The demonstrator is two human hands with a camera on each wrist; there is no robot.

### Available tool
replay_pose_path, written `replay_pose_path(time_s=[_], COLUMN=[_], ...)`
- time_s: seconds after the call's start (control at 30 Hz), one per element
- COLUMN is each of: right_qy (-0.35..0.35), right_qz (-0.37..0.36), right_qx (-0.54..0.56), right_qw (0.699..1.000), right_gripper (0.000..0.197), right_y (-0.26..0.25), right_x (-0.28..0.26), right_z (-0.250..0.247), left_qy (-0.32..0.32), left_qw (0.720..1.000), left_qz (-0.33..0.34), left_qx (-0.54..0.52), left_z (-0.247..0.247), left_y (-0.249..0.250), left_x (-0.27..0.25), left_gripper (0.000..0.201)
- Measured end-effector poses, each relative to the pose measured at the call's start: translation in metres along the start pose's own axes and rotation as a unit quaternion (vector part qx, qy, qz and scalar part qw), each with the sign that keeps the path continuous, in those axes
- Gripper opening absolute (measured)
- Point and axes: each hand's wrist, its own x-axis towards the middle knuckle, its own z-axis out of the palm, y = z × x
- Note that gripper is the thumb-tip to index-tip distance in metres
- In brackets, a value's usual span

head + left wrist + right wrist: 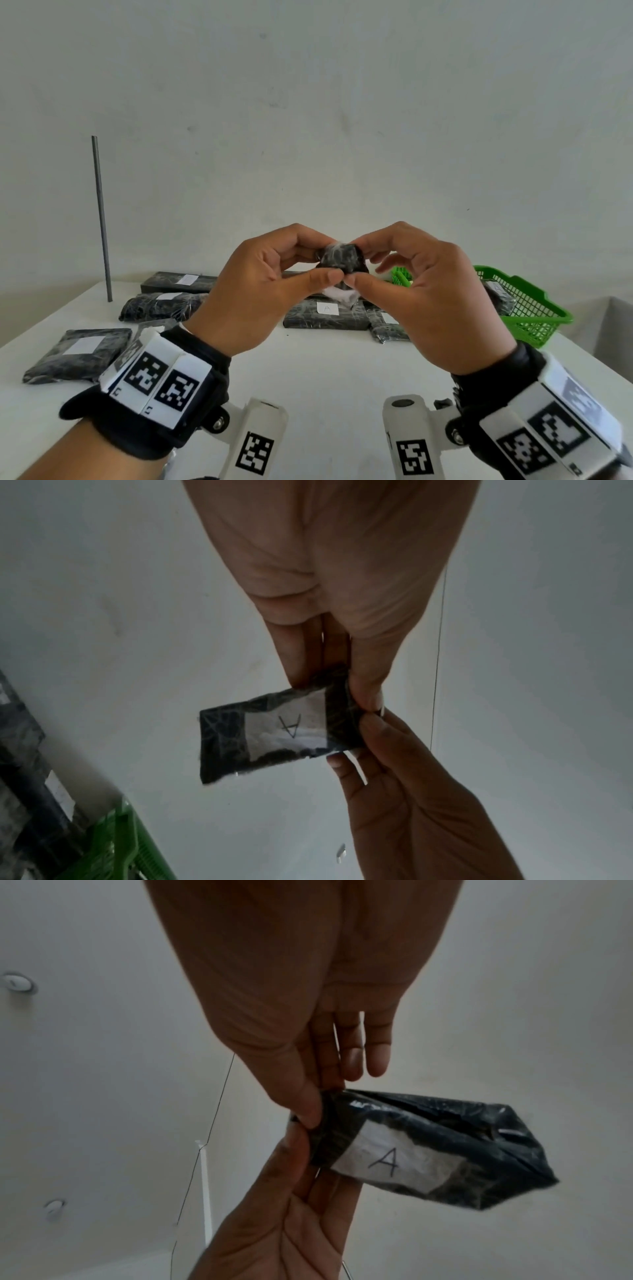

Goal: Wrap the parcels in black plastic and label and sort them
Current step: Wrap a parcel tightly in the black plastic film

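Two hands (339, 291), one small parcel (340, 258)

Small parcel (445, 1139): glossy, crinkled black plastic, matt white paper label (394, 1158) (creased); basket (534, 308) green plastic mesh.

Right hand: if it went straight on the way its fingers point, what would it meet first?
Probably the left hand: the right hand points left, thumbs nearly touching at the parcel both pinch.

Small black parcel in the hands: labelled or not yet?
Labelled: the small black parcel bears a white label marked A.
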Motion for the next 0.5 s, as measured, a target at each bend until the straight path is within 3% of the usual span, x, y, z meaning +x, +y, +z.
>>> replay_pose_path(time_s=[0.2,0.3,0.4,0.5], right_qy=[-0.029,-0.038,-0.047,-0.062], right_qz=[-0.007,0.009,0.061,0.081], right_qx=[-0.069,-0.080,-0.017,0.026], right_qw=[0.997,0.996,0.997,0.994], right_gripper=[0.038,0.028,0.014,0.016], right_y=[0.006,0.012,0.020,0.025], right_x=[-0.001,0.002,0.005,0.005], right_z=[0.004,0.008,0.010,0.013], left_qy=[0.018,0.032,0.015,0.001], left_qw=[0.996,0.988,0.991,0.994], left_qz=[-0.047,-0.090,-0.119,-0.113], left_qx=[-0.074,-0.125,-0.052,0.006], left_z=[-0.004,-0.004,-0.004,-0.005], left_y=[-0.006,-0.013,-0.010,-0.007], left_x=[-0.003,-0.005,-0.002,0.001], left_gripper=[0.034,0.035,0.045,0.042])
